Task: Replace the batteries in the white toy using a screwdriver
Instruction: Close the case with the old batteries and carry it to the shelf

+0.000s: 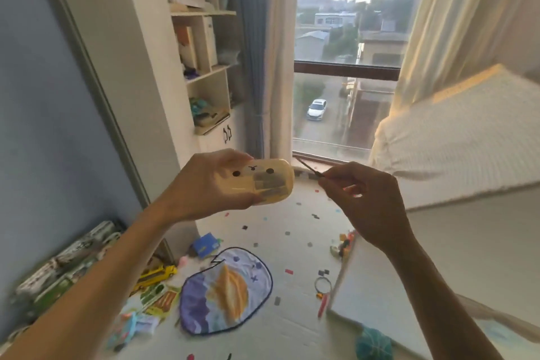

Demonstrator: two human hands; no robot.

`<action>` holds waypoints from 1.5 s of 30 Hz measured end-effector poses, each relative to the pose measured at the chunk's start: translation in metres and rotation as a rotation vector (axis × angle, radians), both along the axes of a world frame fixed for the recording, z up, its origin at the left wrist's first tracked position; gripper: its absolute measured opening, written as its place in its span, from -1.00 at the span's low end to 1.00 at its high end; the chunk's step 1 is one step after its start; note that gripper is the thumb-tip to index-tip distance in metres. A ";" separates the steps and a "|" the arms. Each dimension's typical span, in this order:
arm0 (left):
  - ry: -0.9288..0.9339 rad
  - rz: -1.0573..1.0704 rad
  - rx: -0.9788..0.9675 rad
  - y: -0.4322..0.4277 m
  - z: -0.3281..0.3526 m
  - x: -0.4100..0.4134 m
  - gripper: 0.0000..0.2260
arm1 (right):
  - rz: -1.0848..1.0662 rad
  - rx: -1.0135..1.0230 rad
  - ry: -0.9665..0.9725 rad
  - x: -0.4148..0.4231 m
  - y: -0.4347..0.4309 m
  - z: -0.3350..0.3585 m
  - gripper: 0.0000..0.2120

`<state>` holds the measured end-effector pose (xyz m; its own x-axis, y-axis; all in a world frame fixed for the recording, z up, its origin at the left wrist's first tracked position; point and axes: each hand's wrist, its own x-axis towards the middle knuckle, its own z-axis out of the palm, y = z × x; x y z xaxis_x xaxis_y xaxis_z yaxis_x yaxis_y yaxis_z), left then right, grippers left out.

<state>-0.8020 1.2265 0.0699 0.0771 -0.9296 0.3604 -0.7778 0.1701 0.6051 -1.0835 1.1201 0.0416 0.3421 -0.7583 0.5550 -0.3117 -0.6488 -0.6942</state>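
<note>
Head view, left hand [204,184] gripping toy [263,181], right hand [365,199] pinching screwdriver [309,168], apart.

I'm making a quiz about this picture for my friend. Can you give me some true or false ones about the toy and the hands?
1. The left hand holds the toy up in the air. True.
2. The screwdriver is in the right hand. True.
3. The screwdriver tip is touching the toy. False: there is a gap between them.
4. The toy is lying on the floor. False: it is held up in front of the window.
5. The toy has two black dot eyes. True.
</note>
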 end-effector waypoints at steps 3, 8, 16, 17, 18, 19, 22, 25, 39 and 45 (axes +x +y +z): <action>0.027 0.053 0.011 -0.023 -0.006 0.052 -0.34 | 0.034 -0.014 0.015 0.059 -0.037 0.004 -0.92; 0.057 0.086 0.013 -0.094 -0.011 0.121 -0.28 | 0.044 -0.038 0.018 0.138 -0.116 0.004 -0.95; 0.056 0.113 -0.031 -0.256 0.001 0.211 -0.23 | 0.034 -0.021 -0.006 0.239 -0.286 0.007 -0.96; 0.054 0.110 -0.033 -0.279 0.002 0.220 -0.25 | 0.034 -0.022 -0.007 0.249 -0.308 0.008 -0.94; 0.053 0.107 -0.031 -0.301 0.003 0.230 -0.26 | 0.028 -0.024 -0.009 0.257 -0.328 0.008 -0.91; 0.049 0.104 -0.028 -0.324 0.003 0.239 -0.26 | 0.021 -0.020 -0.010 0.266 -0.349 0.008 -0.89; 0.048 0.086 -0.017 -0.395 -0.003 0.267 -0.27 | 0.006 -0.021 -0.006 0.289 -0.411 0.002 -0.83; 0.042 0.056 -0.018 -0.469 -0.016 0.297 -0.28 | -0.028 -0.021 0.011 0.314 -0.480 -0.009 -0.80; 0.046 -0.027 -0.060 -0.822 -0.002 0.435 -0.37 | -0.110 -0.014 0.043 0.439 -0.821 -0.001 -0.81; 0.038 0.081 -0.064 -0.947 -0.013 0.484 -0.30 | -0.036 -0.009 0.042 0.492 -0.969 -0.003 -0.89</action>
<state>-0.3177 0.2795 0.0565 0.1658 -0.8949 0.4143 -0.7675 0.1466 0.6240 -0.5914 0.1516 0.0383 0.3376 -0.7657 0.5475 -0.3643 -0.6426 -0.6741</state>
